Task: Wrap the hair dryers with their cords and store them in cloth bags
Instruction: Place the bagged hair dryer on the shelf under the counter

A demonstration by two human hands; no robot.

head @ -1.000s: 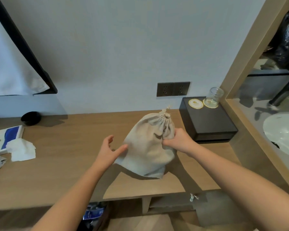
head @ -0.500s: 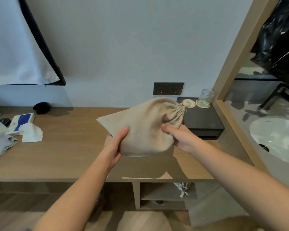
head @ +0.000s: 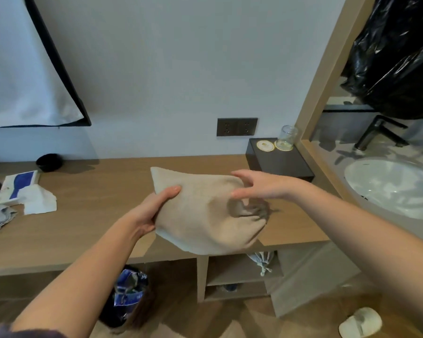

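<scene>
So the person is holding a stuffed beige cloth bag (head: 205,215) in the air over the front edge of the wooden counter (head: 95,191). It's lying sideways, not resting on anything. The left hand (head: 152,213) is doing the holding, fingers curled under the bag's closed bottom end and thumb pressing on top. The right hand (head: 266,186) is hovering over the gathered neck end with its fingers spread and loose, gripping nothing, and I can't tell if the fingertips are brushing the cloth. The neck is looking cinched, so my guess is the dryer's inside, though nothing of it is showing. That'd make this the put-it-away step. There's another tied bag (head: 261,261) sitting in the open cubby (head: 235,276) under the counter, so I'm betting this one's heading there too. That'd mean lowering it below the counter edge and sliding it in beside that one, probably with the right hand taking the neck again.
</scene>
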